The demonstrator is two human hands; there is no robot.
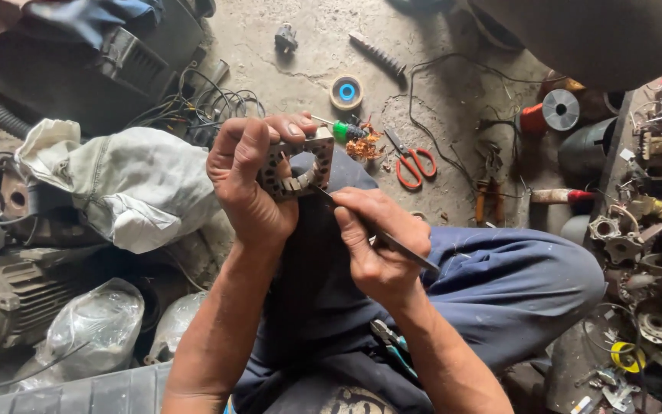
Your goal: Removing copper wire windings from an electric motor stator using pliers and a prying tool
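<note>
Concrete floor point(308, 69), cracked and dusty, littered with motor scrap. Person sits on it, legs in blue trousers point(499, 284).

Left hand point(250, 180) wraps a square stator point(300, 165) at centre frame, thumb over its top edge, fingers curled behind. Right hand point(377, 245) is closed around a thin metal pick point(381, 234), tip touching the stator's lower edge.

On the floor at 12 o'clock: tape roll point(346, 92) with a blue core. Just past the stator, a green-handled screwdriver point(342, 130) next to a tuft of copper wire point(363, 146). Red-handled scissors point(411, 162) at 1 o'clock, red wire spool point(549, 113) at 2.

Dirty cloth point(136, 184) at 9 o'clock, motor point(9, 303) and plastic bag point(93, 326) at 8. Pile of grey motor housings point(653, 253) at 3 o'clock. Pliers point(392, 345) rest on the lap at 6.
</note>
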